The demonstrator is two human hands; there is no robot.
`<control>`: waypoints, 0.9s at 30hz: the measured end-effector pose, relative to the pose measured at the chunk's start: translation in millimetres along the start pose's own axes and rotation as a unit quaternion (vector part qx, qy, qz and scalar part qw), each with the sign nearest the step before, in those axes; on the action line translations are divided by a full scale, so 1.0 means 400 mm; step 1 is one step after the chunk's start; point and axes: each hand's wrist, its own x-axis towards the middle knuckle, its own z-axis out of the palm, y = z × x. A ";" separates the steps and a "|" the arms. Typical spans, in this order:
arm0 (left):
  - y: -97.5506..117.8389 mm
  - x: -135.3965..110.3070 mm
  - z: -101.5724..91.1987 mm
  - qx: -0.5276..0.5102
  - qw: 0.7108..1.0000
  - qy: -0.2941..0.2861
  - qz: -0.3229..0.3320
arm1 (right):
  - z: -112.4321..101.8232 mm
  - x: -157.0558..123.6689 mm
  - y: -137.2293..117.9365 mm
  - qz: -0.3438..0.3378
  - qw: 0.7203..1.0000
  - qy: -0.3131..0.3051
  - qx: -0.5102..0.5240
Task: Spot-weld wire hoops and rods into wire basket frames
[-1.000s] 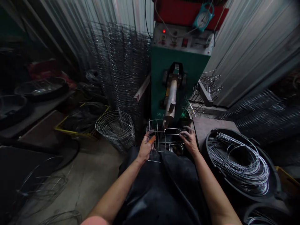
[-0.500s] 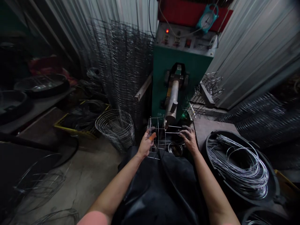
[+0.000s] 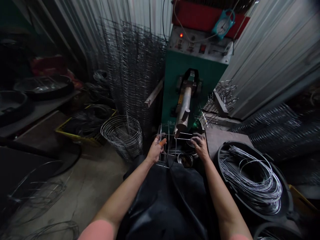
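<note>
A small wire frame [image 3: 167, 144] of thin steel rods sits under the metal arm [image 3: 183, 110] of a green welding machine [image 3: 193, 71]. My left hand [image 3: 155, 150] is closed on the frame's left side, and an orange fingertip cover shows on one finger. My right hand [image 3: 198, 146] grips the frame's right side with curled fingers. A small round metal cup [image 3: 185, 160] lies just below the frame, between my hands. A dark apron [image 3: 170, 203] covers my lap.
A black tub [image 3: 252, 181] of coiled wire rings stands at the right. A round wire basket [image 3: 122, 135] stands at the left on the concrete floor. Tall wire mesh panels [image 3: 132, 70] lean against the corrugated wall. More wire baskets [image 3: 220, 98] sit right of the machine.
The view has drifted slightly, so the machine appears a bit further right. Both hands keep their hold on the wire frame in nearly the same place under the arm.
</note>
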 end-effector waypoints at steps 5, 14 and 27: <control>0.005 0.004 0.000 0.010 1.000 -0.009 -0.023 | 0.005 0.002 0.006 -0.002 1.000 0.007 -0.005; 0.007 0.008 -0.019 0.116 0.992 -0.035 -0.020 | 0.006 -0.010 0.001 0.008 1.000 0.012 0.015; 0.055 -0.219 -0.118 0.076 0.995 -0.004 -0.056 | -0.090 -0.154 -0.209 -0.034 0.998 0.015 0.048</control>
